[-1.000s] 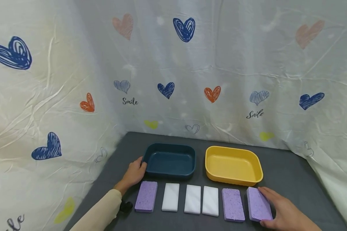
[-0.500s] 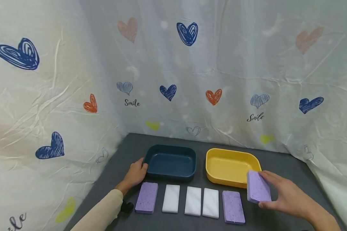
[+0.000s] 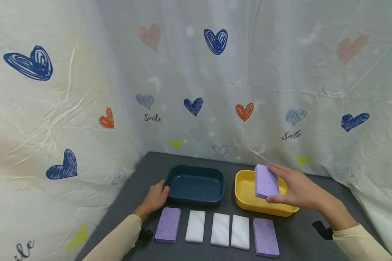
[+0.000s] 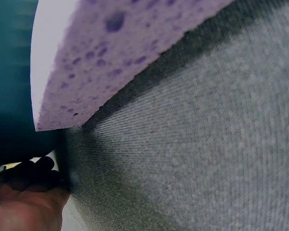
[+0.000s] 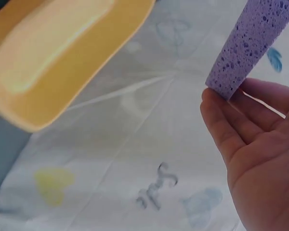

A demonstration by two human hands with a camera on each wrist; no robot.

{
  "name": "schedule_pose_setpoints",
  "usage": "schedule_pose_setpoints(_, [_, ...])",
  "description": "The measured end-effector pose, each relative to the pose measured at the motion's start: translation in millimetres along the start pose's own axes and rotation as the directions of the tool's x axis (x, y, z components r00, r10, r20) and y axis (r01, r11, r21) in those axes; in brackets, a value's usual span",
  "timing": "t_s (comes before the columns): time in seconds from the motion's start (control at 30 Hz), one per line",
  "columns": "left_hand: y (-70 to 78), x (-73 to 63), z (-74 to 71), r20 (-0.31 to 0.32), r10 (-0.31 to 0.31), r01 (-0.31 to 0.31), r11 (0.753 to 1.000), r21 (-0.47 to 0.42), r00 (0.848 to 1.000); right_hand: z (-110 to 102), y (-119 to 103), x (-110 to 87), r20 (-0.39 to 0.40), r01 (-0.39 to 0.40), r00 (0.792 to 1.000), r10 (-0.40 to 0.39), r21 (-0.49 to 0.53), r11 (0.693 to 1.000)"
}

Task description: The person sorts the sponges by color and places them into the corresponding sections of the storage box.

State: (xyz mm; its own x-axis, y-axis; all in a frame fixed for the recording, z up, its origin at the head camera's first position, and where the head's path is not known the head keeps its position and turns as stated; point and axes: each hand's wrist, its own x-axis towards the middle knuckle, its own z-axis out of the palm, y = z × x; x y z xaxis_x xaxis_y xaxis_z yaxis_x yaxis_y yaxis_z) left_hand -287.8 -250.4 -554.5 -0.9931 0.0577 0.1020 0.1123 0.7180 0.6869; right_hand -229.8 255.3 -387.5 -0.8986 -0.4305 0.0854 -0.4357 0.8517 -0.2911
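My right hand [image 3: 295,188] pinches a purple sponge [image 3: 266,183] between thumb and fingers, above the yellow dish [image 3: 248,202]. In the right wrist view the pitted sponge [image 5: 248,53] sits edge-on in the fingertips, apart from the yellow dish [image 5: 72,91]. My left hand [image 3: 156,196] grips the left end of the dark blue dish [image 3: 196,201]. In the left wrist view its curled fingers [image 4: 36,175] lie against the blue wall, partly in shadow. Another purple sponge [image 3: 168,224] lies close to that hand.
In front of the dishes, a row on the dark grey table [image 3: 143,163] holds white blocks [image 3: 195,226], [image 3: 220,230], [image 3: 240,232] and a purple sponge [image 3: 266,237] at its right end. A heart-printed white curtain [image 3: 215,90] hangs behind and at the sides.
My right hand has lifted the rightmost purple sponge off the table and carried it up and left over the yellow dish. The left hand stays at the blue dish.
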Motion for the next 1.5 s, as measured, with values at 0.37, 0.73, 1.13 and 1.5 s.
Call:
schedule_pose_setpoints(0.37, [-2.7,-0.3,2.2,-0.013,0.014,-0.015,1.0,-0.017,1.0,14.4,-27.8,57.8,-0.014,0.093,0.996,-0.092,0.056,0.994])
schedule_pose_setpoints(0.73, [-17.0,6.2,9.4,-0.053,0.086,-0.087,0.996,-0.022,0.995,46.2,-70.8,111.2,0.022,0.146,0.989,-0.148,0.07,0.987])
schedule_pose_setpoints(1.13, [-47.2,19.7,22.1,-0.039,0.059,-0.059,0.998,0.007,0.998,88.5,-102.1,150.3,0.05,0.149,0.987,-0.153,0.076,0.986])
schedule_pose_setpoints(1.5, [-14.8,1.8,7.7,-0.045,0.058,-0.059,0.998,-0.032,0.997,130.8,-123.7,175.8,0.079,0.138,0.986,-0.145,0.088,0.987])
